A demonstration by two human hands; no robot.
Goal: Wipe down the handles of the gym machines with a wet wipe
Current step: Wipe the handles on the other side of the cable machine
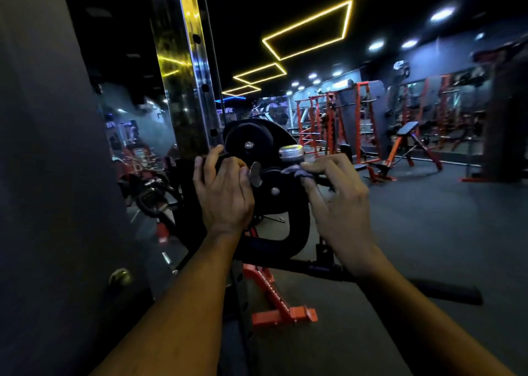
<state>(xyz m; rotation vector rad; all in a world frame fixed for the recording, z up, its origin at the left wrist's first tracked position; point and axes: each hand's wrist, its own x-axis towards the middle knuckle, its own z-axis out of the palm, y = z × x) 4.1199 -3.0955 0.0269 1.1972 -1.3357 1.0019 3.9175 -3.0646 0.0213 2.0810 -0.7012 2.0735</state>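
A black gym machine stands in front of me with black weight plates (251, 138) on a chrome-tipped peg (290, 152). My left hand (223, 187) grips a short black handle (220, 161) beside the plates, fingers curled over it. My right hand (334, 193) pinches a small grey wet wipe (294, 173) against a dark bar just below the chrome peg. A long black padded handle (445, 290) runs low to the right, under my right forearm.
A shiny steel upright (185, 75) with holes rises just behind my left hand. An orange frame foot (283, 313) sits on the dark floor below. Orange racks (337, 124) and an incline bench (408, 144) stand across the room on the right. A grey wall (43, 147) fills the left.
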